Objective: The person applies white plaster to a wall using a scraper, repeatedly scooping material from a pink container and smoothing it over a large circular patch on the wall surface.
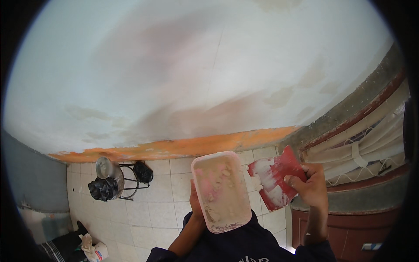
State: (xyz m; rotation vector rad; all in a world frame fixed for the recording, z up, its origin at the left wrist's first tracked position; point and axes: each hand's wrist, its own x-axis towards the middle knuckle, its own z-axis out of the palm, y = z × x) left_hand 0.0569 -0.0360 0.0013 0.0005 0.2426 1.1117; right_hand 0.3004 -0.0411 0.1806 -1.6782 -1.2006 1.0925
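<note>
My left hand (196, 201) grips a shallow pink plastic container (231, 227) from its left side, with most of the fingers hidden behind it. Pale beige putty (230, 192) with pink streaks coats its inside. To the right, my right hand (312, 184) is closed on a flat red spreader (286, 166), its thumb pressed on the face. White putty is smeared across the spreader, and a lump (255, 182) clings to the edge nearest the container. Container and spreader are both held in front of my body, a small gap apart.
Ahead stands a white wall (183, 56) with damp-looking patches and an orange strip (192, 144) along its foot. A stool (126, 188) on the tiled floor bears a metal pot (104, 168) and a black bag (103, 188). A curtained window (362, 153) is at the right; a white bucket (97, 252) sits lower left.
</note>
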